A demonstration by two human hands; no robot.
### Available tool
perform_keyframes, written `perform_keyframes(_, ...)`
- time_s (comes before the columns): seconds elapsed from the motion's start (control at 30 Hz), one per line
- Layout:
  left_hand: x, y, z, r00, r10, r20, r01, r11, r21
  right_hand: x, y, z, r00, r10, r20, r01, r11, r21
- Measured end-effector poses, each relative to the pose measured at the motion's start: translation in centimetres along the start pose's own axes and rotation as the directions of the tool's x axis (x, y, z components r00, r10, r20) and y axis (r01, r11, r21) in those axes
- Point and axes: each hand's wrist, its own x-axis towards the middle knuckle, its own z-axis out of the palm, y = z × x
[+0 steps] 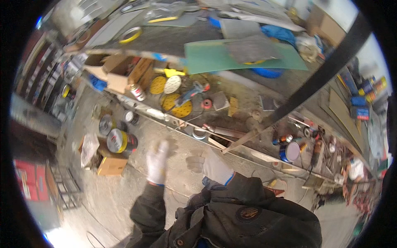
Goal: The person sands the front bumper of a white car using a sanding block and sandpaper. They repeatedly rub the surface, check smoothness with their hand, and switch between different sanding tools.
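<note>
Both hands wear white work gloves and hang over the concrete floor in front of a cluttered workbench. My left hand [156,162] is raised with its fingers stretched toward the bench, slightly blurred, and nothing shows in it. Grey-coated fingers of my right hand [210,165] extend toward the left one, also with nothing visible in them. A gap separates the two hands. On the bench's lower shelf, beyond them, lies a blue and grey power tool [188,96] beside yellow perforated discs [177,106]. An open-topped round tin [199,133] stands at the shelf edge.
Paint cans [121,141] and a cardboard box [112,164] stand on the floor at left. A dark metal post [318,80] slants across the right side. Upon the bench top lies a green sheet [206,56]. A blue can [289,152] sits among tools on the right.
</note>
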Motion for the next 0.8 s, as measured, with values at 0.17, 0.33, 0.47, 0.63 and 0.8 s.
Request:
perform_keyframes(0.17, -6.2, -7.0, -2.5, 0.952, -0.114, -0.283, 0.116, 0.993, -0.010, 2.9, 5.2, 5.7, 0.982, 0.135, 0.130, -0.165, 0.954, 0.252)
perform_keyframes(0.33, -11.7, -8.5, -8.6, 0.827, 0.009, -0.563, 0.019, 0.999, 0.043, 3.0, 12.4, 9.3, 0.938, 0.305, 0.165, -0.334, 0.923, 0.190)
perform_keyframes(0.47, -15.6, -13.5, -11.2, 0.700, -0.141, -0.700, -0.038, 0.972, -0.234, 1.8, 18.2, 9.1, 0.909, 0.397, 0.124, -0.399, 0.917, -0.015)
perform_keyframes(0.63, -21.0, -18.8, -15.9, 0.494, -0.365, -0.789, -0.154, 0.857, -0.492, -1.9, 24.1, 10.3, 0.794, 0.447, 0.412, -0.348, 0.890, -0.294)
perform_keyframes(0.8, -24.6, -21.1, -19.7, 0.302, -0.398, -0.866, -0.216, 0.857, -0.469, -2.6, 26.7, 11.3, 0.558, 0.631, 0.539, -0.342, -0.417, 0.842)
